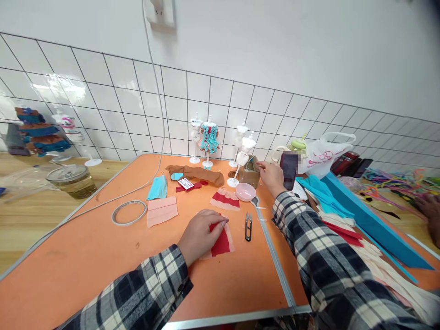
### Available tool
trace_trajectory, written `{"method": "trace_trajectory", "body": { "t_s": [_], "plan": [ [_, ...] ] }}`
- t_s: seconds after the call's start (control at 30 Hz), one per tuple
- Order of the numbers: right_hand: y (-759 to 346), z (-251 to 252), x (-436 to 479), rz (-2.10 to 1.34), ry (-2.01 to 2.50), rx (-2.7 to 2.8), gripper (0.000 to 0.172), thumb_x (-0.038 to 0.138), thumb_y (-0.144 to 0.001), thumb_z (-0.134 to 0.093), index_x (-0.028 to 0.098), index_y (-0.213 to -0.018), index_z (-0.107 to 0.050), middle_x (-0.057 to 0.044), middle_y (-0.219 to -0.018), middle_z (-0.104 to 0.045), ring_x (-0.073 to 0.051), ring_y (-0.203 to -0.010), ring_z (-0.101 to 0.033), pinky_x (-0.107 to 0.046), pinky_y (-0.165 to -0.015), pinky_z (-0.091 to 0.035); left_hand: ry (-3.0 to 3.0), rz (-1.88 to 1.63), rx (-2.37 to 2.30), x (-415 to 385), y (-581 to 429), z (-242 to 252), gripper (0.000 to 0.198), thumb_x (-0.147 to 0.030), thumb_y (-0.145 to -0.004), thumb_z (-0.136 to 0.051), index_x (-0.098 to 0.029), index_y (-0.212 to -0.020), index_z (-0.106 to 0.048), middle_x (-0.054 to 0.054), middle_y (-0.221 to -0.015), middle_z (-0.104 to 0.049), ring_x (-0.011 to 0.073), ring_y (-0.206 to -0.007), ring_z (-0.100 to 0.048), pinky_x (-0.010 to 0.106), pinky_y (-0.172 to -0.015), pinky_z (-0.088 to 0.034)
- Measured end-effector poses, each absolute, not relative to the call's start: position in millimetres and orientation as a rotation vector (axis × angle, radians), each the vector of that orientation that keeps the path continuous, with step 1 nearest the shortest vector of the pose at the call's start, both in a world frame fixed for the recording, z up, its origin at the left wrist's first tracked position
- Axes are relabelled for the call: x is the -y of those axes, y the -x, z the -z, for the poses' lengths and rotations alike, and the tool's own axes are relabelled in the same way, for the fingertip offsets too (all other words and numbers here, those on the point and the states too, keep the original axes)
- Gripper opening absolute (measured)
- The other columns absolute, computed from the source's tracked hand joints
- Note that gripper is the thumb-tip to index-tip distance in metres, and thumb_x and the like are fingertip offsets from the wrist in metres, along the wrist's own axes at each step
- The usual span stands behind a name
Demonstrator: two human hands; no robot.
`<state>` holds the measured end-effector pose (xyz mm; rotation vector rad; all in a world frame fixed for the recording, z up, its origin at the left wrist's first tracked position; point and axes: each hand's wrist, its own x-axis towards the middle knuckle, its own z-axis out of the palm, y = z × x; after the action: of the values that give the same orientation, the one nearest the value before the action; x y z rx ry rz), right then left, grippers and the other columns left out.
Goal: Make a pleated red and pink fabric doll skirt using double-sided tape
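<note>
My left hand [202, 234] rests on a pink and red cloth piece [222, 243] on the orange table [137, 266]; its thumb and fingertips are pinched together, and what is between them is too small to make out. My right hand [271, 176] reaches to the rim of a small brown box [249, 176], fingers closed at its edge; their hold is unclear. Black thread snips [248, 228] lie right of the cloth. Behind them are a pink bowl [245, 192] and another pink and red piece [225, 200].
Small white dress forms [246, 149] stand by the wall, one in blue ruffles [209, 140]. A hoop [129, 213], pink cloth [162, 211] and blue cloth [157, 188] lie left. A phone [288, 170] and fabrics [326, 197] are right; another person's hand [429, 211] shows far right.
</note>
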<state>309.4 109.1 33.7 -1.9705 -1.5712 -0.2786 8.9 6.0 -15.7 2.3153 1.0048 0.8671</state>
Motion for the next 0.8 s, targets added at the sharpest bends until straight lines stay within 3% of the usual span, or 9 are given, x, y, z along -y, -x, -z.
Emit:
{"method": "trace_trajectory", "body": {
  "t_s": [0.13,0.3,0.4,0.57,0.8],
  "plan": [
    [-290.3,-36.3,-78.1,0.417,1.686,1.393,0.032,0.026,-0.090,-0.048,0.017,-0.112,-0.071,-0.010,-0.101,-0.072,-0.025,-0.097,-0.057,-0.037,-0.090,-0.042,-2.259,-0.916,-1.000,-7.5,-8.5,16.1,0.026,-0.026,-0.092,-0.051,-0.022,-0.099,-0.076,0.007,-0.099,-0.075,0.0215,-0.095,-0.067,0.036,-0.088,-0.051],
    [-235.0,-12.7,-11.4,0.106,1.310,1.512,0.024,0.030,-0.092,-0.050,0.022,-0.095,-0.072,-0.006,-0.088,-0.070,-0.020,-0.077,-0.059,-0.032,-0.071,-0.047,-2.131,-0.956,-1.003,-5.0,-9.5,13.1,0.025,-0.028,-0.090,-0.053,-0.021,-0.099,-0.075,0.008,-0.101,-0.075,0.0222,-0.098,-0.067,0.036,-0.088,-0.052],
    [-210.7,6.3,13.9,-0.130,1.214,1.598,0.022,0.027,-0.092,-0.052,0.024,-0.101,-0.072,-0.005,-0.092,-0.072,-0.019,-0.080,-0.061,-0.033,-0.073,-0.049,-2.100,-0.977,-0.990,-3.2,-10.7,11.6,0.024,-0.028,-0.090,-0.053,-0.022,-0.097,-0.076,0.007,-0.099,-0.076,0.0217,-0.096,-0.068,0.036,-0.088,-0.052],
    [-196.0,19.2,21.9,-0.265,1.123,1.772,0.018,0.026,-0.088,-0.062,0.025,-0.103,-0.073,-0.004,-0.098,-0.073,-0.021,-0.095,-0.064,-0.039,-0.089,-0.048,-2.111,-1.029,-0.986,-4.2,-11.3,12.3,0.024,-0.030,-0.091,-0.052,-0.022,-0.096,-0.075,0.007,-0.096,-0.075,0.0204,-0.092,-0.068,0.034,-0.088,-0.052],
    [-190.6,23.9,21.3,-0.469,1.162,1.656,0.014,0.023,-0.085,-0.066,0.025,-0.098,-0.073,-0.004,-0.099,-0.074,-0.019,-0.096,-0.066,-0.036,-0.089,-0.052,-2.168,-1.006,-1.028,-5.2,-10.8,13.8,0.024,-0.028,-0.090,-0.052,-0.021,-0.095,-0.075,0.006,-0.094,-0.076,0.0199,-0.090,-0.068,0.033,-0.083,-0.053]
  ]
}}
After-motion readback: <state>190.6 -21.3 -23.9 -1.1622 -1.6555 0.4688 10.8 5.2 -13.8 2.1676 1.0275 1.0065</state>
